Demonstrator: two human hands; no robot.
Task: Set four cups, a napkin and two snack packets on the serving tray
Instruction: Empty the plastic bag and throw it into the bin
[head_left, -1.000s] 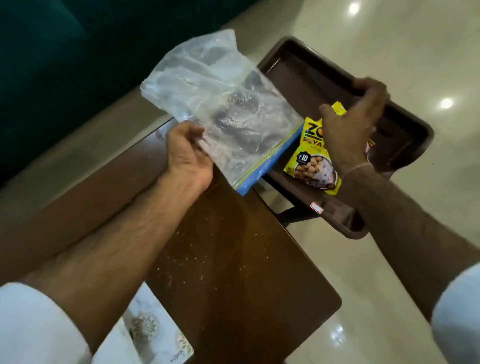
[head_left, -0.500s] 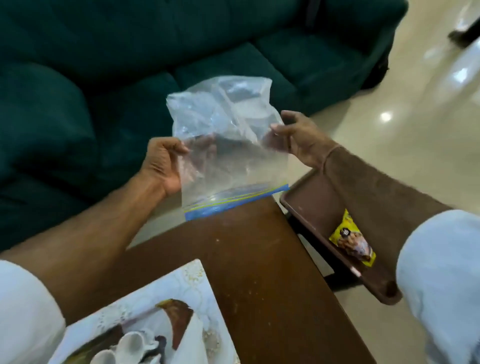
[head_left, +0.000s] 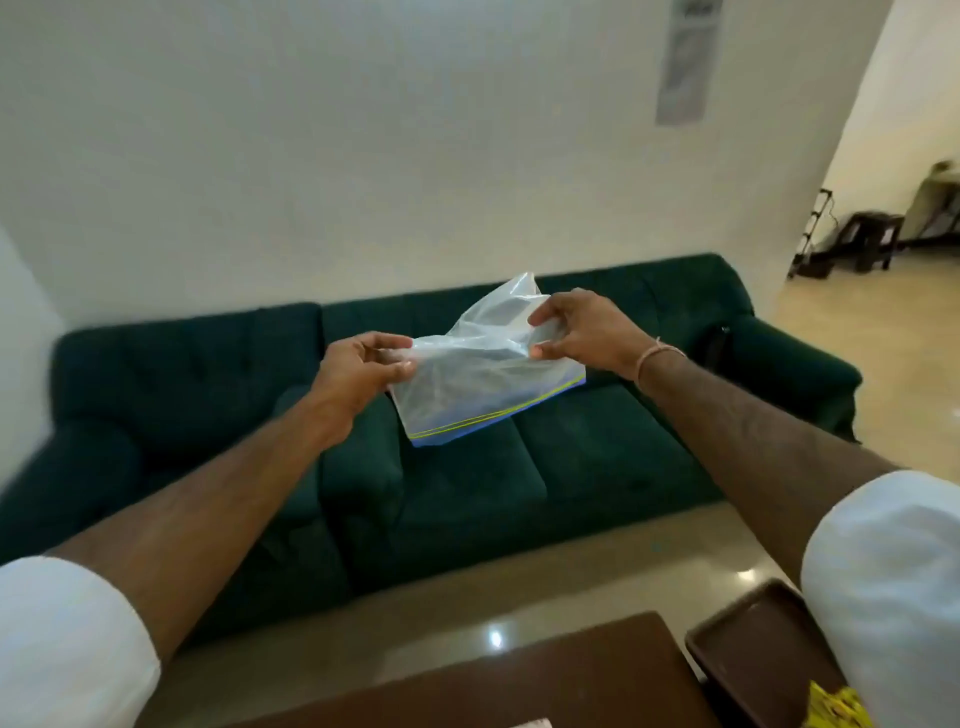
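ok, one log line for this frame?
left hand: gripping zip bag | right hand: gripping zip bag | tray: one snack packet visible | cups, napkin: not in view

Dark brown wooden table (head_left: 519, 680) at bottom edge; brown serving tray (head_left: 727, 631) just right of it, its support hidden, 1 yellow snack packet (head_left: 836, 709) lying in the tray.

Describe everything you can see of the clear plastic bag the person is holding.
The plastic bag is thin, see-through, crumpled film with a blue and yellow-green zip strip along its lower edge. It looks empty. It hangs in the air before the green sofa, pinched by the left hand and the right hand at opposite sides.
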